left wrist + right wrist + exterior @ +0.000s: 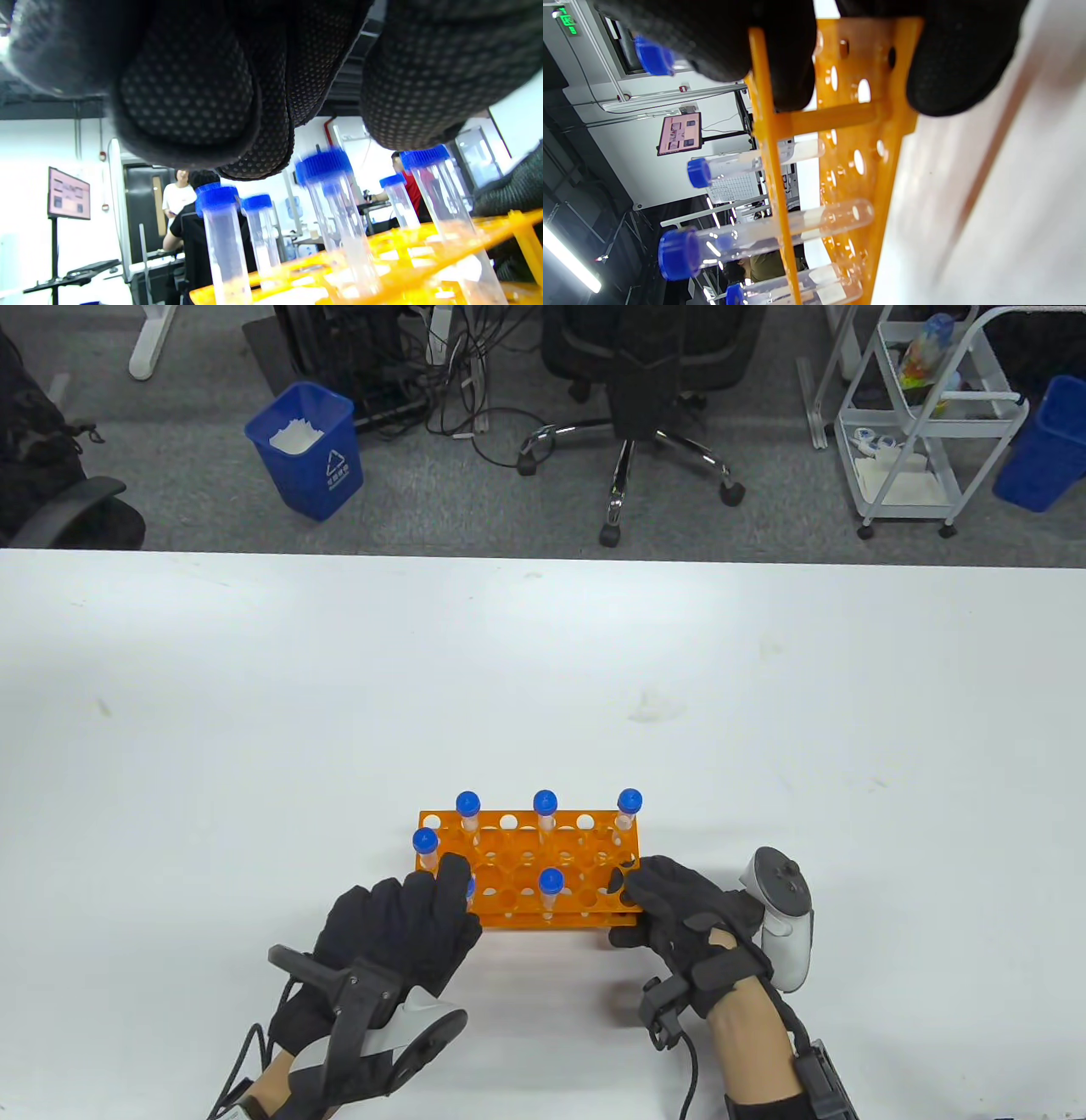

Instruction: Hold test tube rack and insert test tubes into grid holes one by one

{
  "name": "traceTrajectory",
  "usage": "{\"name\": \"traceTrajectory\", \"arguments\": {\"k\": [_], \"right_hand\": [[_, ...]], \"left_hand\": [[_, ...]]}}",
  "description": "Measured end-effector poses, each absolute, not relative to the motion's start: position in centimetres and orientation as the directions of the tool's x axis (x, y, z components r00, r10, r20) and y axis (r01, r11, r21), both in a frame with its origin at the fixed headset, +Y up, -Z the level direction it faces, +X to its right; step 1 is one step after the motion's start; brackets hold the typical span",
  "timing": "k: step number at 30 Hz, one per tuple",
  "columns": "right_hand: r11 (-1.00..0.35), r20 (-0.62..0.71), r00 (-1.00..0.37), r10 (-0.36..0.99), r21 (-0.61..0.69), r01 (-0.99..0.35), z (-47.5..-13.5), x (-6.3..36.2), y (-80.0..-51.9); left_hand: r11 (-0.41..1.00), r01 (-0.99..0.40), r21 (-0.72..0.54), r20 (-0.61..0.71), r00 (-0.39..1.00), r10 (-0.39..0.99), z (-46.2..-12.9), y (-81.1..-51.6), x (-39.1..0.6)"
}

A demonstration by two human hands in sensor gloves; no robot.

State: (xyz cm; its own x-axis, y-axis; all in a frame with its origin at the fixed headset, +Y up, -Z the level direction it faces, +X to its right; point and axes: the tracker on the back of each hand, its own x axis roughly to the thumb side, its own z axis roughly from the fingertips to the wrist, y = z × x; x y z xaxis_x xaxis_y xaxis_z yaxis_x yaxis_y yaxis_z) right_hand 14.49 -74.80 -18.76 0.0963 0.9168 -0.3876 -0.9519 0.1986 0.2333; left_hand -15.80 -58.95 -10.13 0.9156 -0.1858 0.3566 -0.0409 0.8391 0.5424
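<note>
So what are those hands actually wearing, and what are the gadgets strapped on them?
Both the left hand and the right hand wear black fabric gloves; up close the palm side shows a grid of small grip dots. A grey-white tracker shaped like a game controller is strapped to the back of each, on black brackets. Black cables run back along the bare wrists.
</note>
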Motion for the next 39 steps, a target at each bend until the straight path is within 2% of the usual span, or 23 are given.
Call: {"name": "traceTrajectory", "arguments": {"k": [4, 7, 10, 14, 20, 32, 39], "right_hand": [[0.184, -0.41, 0.086, 0.908, 0.207, -0.961, -19.4, 14.6, -75.0], [0.171, -0.414, 0.08, 0.907, 0.187, -0.967, -20.3, 14.7, -74.9], [0.156, -0.422, 0.075, 0.903, 0.161, -0.974, -21.4, 14.6, -74.8], [0.134, -0.436, 0.058, 0.898, 0.146, -0.98, -23.4, 14.1, -75.3], [0.089, -0.465, 0.023, 0.885, 0.12, -0.989, -26.0, 13.1, -76.5], [0.02, -0.48, -0.06, 0.875, 0.161, -0.987, -27.8, 11.6, -77.0], [-0.25, -0.474, -0.303, 0.826, 0.174, -0.953, -27.9, 11.3, -75.3]], "left_hand": [[0.752, -0.136, 0.645, 0.295, 0.952, -0.08, -10.4, -56.1, -19.6], [0.699, -0.146, 0.7, 0.22, 0.975, -0.016, -11.7, -55.5, -22.8], [0.712, -0.127, 0.691, 0.167, 0.986, 0.014, -13.3, -57.0, -25.2], [0.767, -0.122, 0.63, 0.124, 0.991, 0.056, -15.2, -60.5, -27.3], [0.854, -0.148, 0.499, 0.127, 0.987, 0.096, -16.7, -64.1, -28.0], [0.867, -0.153, 0.475, 0.112, 0.987, 0.114, -16.9, -64.8, -28.9], [0.882, -0.146, 0.449, 0.123, 0.987, 0.101, -17.0, -65.3, -28.2]]}}
